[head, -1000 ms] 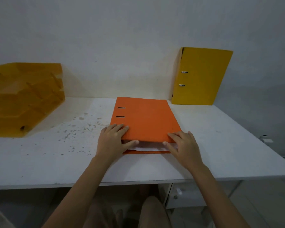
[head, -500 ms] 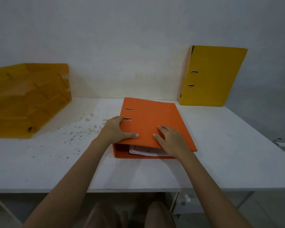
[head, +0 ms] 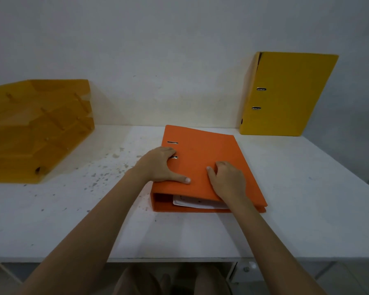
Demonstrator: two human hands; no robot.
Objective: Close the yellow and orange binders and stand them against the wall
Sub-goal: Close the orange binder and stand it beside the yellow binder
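Observation:
An orange binder lies flat in the middle of the white table, its cover down and white papers showing at the near open edge. My left hand grips its spine side, fingers curled over the left edge by the ring slots, thumb flat on the cover. My right hand rests palm-down on the cover with fingers slightly curled. A yellow binder stands closed and upright, leaning against the wall at the back right.
A translucent amber stacked paper tray sits at the back left against the wall. Dark specks and stains are scattered on the table left of the orange binder. The table's front edge runs below my forearms.
My hands moved from the binder's near edge up onto its cover, pressing it down. The left hand has shifted to the spine side. The view has drifted left.

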